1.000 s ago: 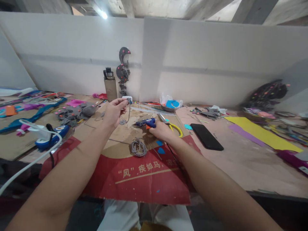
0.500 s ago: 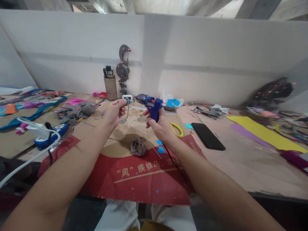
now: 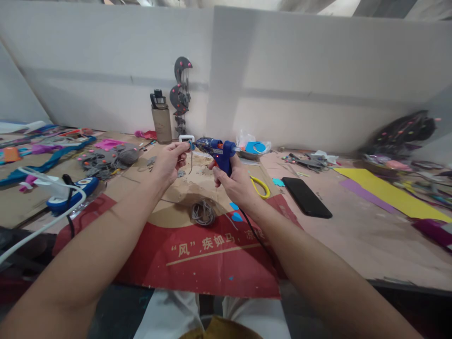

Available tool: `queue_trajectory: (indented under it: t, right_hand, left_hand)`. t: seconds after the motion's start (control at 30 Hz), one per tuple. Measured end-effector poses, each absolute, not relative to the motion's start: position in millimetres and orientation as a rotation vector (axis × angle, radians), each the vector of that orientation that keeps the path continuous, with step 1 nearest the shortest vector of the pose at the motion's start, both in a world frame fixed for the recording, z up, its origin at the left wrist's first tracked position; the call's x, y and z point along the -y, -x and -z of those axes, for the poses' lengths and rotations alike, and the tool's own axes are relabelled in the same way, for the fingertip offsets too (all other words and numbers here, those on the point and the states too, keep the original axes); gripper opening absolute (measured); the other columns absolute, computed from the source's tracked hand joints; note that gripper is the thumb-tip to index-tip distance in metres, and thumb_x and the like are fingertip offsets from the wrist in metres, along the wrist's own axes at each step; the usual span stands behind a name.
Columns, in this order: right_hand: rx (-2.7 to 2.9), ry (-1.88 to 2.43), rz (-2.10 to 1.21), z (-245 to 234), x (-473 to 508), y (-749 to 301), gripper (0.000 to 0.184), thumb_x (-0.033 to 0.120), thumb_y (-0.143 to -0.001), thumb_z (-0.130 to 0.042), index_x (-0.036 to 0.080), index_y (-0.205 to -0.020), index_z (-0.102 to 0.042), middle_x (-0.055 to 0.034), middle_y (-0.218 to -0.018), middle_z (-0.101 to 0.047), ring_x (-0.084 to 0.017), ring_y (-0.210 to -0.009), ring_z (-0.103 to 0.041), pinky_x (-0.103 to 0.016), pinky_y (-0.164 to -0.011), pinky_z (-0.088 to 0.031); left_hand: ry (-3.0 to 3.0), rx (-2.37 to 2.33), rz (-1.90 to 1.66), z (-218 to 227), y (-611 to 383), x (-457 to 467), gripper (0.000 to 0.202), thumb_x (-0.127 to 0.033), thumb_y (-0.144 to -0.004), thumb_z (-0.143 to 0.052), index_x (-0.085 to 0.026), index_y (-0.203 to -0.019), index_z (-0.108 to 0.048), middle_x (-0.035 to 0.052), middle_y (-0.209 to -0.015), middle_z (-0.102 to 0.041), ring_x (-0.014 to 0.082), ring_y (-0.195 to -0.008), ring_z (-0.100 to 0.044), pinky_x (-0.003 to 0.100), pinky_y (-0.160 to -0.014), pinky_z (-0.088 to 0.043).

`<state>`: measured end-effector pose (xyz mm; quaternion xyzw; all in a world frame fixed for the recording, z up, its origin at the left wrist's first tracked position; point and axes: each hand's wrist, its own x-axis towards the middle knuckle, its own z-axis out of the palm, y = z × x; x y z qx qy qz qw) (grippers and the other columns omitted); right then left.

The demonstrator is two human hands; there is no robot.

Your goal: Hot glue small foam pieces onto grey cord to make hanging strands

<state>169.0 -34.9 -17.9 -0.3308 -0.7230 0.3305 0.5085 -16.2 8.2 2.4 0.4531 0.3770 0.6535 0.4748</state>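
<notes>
My right hand [image 3: 233, 176] is wrapped round the handle of a blue hot glue gun [image 3: 221, 153], its nozzle pointing left. Between the fingertips of my left hand [image 3: 173, 160] is a small blue piece [image 3: 191, 145] with a grey cord [image 3: 191, 162] hanging from it. The nozzle is right beside that piece; I cannot tell whether they touch. Below both hands, a coil of grey cord [image 3: 203, 213] lies on the red and brown cardboard sheet [image 3: 219, 273]. Small blue paper pieces [image 3: 236, 216] lie to the coil's right.
A black phone [image 3: 306, 197] and yellow-handled scissors [image 3: 260, 187] lie to the right. At the back stands a bottle [image 3: 161, 120]. A blue power strip [image 3: 72, 195] with a white cable is on the left, near grey felt pieces [image 3: 104, 160]. Yellow paper [image 3: 391, 193] lies far right.
The small blue piece and the glue gun's nozzle have come closer together. The gun has shifted slightly left, the left hand slightly right. The view has tilted down a little.
</notes>
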Motion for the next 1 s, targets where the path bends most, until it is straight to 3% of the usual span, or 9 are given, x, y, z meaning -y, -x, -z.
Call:
queue_trajectory:
  t: [1.0]
  right_hand:
    - [1.785,0.874,-0.646,20.4,31.9,-169.5,0.037,0.031,-0.087,-0.048,0.026,-0.124,-0.042,-0.0037,-0.088,-0.057,-0.014,-0.065,-0.051,-0.030,-0.062,-0.047]
  left_hand:
    - [-1.181,-0.950,-1.605,-3.0,12.3,-5.8,0.019,-0.027,-0.061,-0.075,-0.014,-0.068,-0.062,0.0003,-0.063,-0.057,0.0041,-0.047,-0.040,0.018,-0.041,-0.030]
